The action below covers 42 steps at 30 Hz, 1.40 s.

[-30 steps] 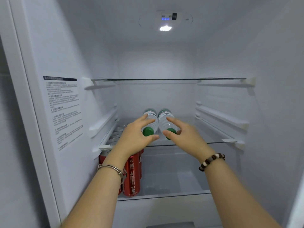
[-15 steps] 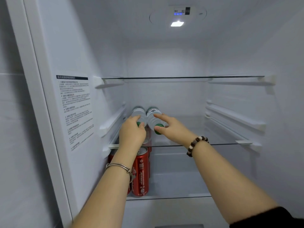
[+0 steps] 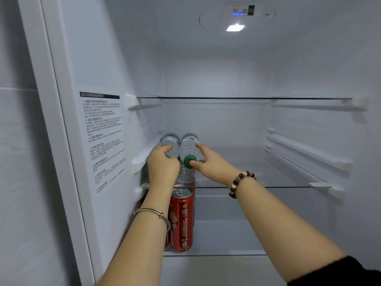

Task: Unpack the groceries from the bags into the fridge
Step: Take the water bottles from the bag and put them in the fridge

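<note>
Two clear water bottles with green caps lie side by side on the middle glass shelf [image 3: 268, 185], at its left end, caps toward me. My left hand [image 3: 162, 165] grips the cap end of the left bottle [image 3: 171, 142] and hides its cap. My right hand [image 3: 208, 162] holds the right bottle [image 3: 188, 146], thumb on the green cap and fingers along its right side. Several red cola cans [image 3: 181, 219] stand on the shelf below, at the left.
The fridge's upper glass shelf [image 3: 247, 98] is bare. Shelf rails [image 3: 305, 153] run along the right wall. A printed label [image 3: 103, 139] is stuck on the left wall. The ceiling light [image 3: 235, 27] is on.
Both hands have slid the two bottles leftward along the middle shelf, close to the left wall. The view has shifted left with them.
</note>
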Tool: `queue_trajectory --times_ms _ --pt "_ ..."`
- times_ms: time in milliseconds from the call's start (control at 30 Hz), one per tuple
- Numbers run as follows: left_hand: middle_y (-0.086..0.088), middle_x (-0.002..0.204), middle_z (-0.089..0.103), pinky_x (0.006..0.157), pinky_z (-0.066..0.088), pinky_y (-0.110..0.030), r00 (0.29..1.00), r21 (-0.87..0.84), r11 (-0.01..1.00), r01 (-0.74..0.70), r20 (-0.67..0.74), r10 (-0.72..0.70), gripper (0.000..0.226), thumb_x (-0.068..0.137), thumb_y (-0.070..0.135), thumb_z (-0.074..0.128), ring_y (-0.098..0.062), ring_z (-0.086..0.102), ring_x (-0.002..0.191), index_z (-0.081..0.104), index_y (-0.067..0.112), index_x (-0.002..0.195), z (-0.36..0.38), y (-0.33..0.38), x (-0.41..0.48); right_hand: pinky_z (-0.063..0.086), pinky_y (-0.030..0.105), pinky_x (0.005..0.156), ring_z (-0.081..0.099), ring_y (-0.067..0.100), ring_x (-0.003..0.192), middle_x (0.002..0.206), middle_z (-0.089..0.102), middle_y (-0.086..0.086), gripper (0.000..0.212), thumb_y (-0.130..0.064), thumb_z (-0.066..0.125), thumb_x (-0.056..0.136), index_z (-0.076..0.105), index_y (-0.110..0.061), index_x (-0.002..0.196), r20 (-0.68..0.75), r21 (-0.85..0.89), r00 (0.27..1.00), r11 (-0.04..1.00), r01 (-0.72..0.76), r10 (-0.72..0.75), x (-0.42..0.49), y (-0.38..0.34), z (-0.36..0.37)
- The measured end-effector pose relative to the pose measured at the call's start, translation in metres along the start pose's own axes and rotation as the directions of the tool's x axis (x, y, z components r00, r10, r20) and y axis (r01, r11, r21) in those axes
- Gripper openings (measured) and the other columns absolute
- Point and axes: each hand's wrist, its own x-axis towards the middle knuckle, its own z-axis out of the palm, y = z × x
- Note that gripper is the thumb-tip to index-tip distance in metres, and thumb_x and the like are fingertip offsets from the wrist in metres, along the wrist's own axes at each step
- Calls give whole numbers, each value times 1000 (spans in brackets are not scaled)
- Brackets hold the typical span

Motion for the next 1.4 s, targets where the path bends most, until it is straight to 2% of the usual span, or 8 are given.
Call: queue_trajectory --times_ms 100,267,367,600,1000,1133,1267,1400 --pt "-8 141 48 105 41 -33 999 -50 999 3 -46 -6 47 84 -7 46 -24 48 127 60 11 125 1 1 -1 41 25 85 56 23 116 129 56 12 69 -25 53 95 13 -19 150 -1 -12 1000 1000 -19 19 0 -1 1" --pt "-8 131 58 90 31 -11 987 -17 997 -69 -145 66 44 83 -10 47 -21 51 122 66 9 117 -1 4 -9 46 33 89 56 27 113 127 57 17 76 -18 50 96 -2 -16 151 24 -157 999 987 -26 30 3 -1 6" --pt "-8 127 61 83 29 -8 989 19 997 -81 -126 83 45 82 -12 46 -21 53 120 65 9 118 -1 5 -10 39 23 84 52 24 120 134 52 11 78 -25 54 94 2 -18 151 42 -83 999 996 -20 23 -1 -3 3" --pt "-10 131 56 91 38 -21 993 115 988 -100 -48 106 46 84 -10 49 -25 51 121 61 8 124 -3 5 -6 39 31 100 49 22 124 142 45 9 73 -39 55 93 16 -17 150 -26 -70 1000 997 -14 12 3 0 6" --pt "-12 127 58 94 42 -31 987 223 963 -153 -12 160 41 86 -5 50 -29 54 116 62 11 122 2 -1 5 38 31 100 49 24 125 142 46 11 70 -36 52 95 17 -13 150 -50 -119 998 992 -32 27 0 -7 7" --pt "-8 118 62 92 43 -31 950 198 935 -294 -48 308 31 86 -1 51 -25 57 110 66 8 111 3 -2 0 34 33 109 38 22 134 148 38 10 59 -34 49 96 30 -8 146 -101 -74 995 997 -34 26 -9 -4 3" --pt "-9 122 62 103 33 -29 876 203 857 -473 1 483 33 84 -2 50 -23 49 121 66 5 113 10 5 -15 34 33 107 38 22 134 147 39 12 54 -32 48 97 33 -8 144 -163 -26 984 997 -70 65 -28 1 -8" --pt "-12 129 57 106 30 -29 815 114 807 -580 71 576 35 88 6 49 -25 46 125 60 4 121 23 16 -33 39 36 102 44 23 128 143 44 10 50 -32 45 97 35 -14 142 -371 -45 920 987 -152 125 -59 10 -30"
